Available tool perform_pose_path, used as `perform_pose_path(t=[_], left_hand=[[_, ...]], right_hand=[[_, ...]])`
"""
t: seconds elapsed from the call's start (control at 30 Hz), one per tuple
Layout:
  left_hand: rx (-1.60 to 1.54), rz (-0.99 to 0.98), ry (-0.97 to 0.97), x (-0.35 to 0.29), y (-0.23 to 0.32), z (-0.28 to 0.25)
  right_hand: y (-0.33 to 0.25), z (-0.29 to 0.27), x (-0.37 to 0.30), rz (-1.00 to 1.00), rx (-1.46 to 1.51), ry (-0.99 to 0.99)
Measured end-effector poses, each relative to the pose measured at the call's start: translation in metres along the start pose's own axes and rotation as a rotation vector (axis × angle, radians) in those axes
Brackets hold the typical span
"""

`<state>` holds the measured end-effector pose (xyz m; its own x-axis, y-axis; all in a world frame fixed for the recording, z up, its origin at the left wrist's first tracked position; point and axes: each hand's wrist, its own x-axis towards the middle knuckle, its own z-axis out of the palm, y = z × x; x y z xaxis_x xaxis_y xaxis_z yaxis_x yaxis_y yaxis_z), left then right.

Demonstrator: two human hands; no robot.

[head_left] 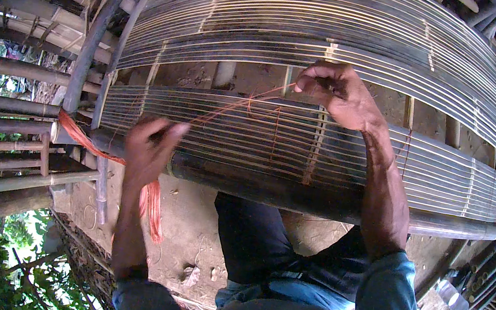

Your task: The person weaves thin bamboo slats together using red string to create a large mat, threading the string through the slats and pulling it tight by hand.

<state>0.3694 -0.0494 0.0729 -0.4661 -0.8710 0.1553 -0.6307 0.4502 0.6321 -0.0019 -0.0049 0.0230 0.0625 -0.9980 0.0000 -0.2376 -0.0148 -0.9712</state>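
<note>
Over a bench of narrow bamboo slats (351, 161), my right hand (342, 95) is raised with thumb and fingers pinched on a thin orange string (243, 102). The string slants down to my left hand (155, 143), whose fingers are closed on it and slightly smeared by motion. A loose bundle of orange string (151, 211) hangs beside my left forearm. More of it stretches left to the frame's corner. Thin reddish ties cross the slats of the near section, one below the string and another right of my right forearm.
A thick dark bamboo pole (269, 187) forms the bench's near edge, above my knees. A gap showing bare ground divides the near and far slat sections. Bamboo rails (22, 107) stand at the left. A clear plastic container (452, 298) lies at the right among bamboo poles.
</note>
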Motion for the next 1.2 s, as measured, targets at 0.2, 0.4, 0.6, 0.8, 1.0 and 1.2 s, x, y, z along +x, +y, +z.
perform_pose_path(t=[0.2, 0.4, 0.6, 0.8, 1.0, 1.2], left_hand=[[-0.146, -0.784, 0.398, -0.176, -0.130, -0.102], [0.803, -0.439, 0.361, -0.297, -0.198, -0.107], [0.472, -0.085, 0.383, -0.121, -0.043, 0.070], [0.439, 0.041, 0.202, -0.073, -0.006, 0.096], [0.073, -0.147, 0.201, -0.079, 0.016, 0.067], [-0.791, -0.302, 0.144, -0.077, 0.010, 0.027]], right_hand=[[0.049, -0.009, 0.009, -0.194, -0.283, -0.042], [0.040, 0.009, 0.012, 0.030, -0.547, -0.121], [0.045, 0.009, -0.008, 0.211, -0.572, -0.084], [0.114, 0.015, 0.007, -0.175, -0.665, 0.090], [0.224, -0.009, -0.020, -0.166, -0.623, 0.132], [0.146, 0.005, -0.012, -0.300, -0.121, -0.048]])
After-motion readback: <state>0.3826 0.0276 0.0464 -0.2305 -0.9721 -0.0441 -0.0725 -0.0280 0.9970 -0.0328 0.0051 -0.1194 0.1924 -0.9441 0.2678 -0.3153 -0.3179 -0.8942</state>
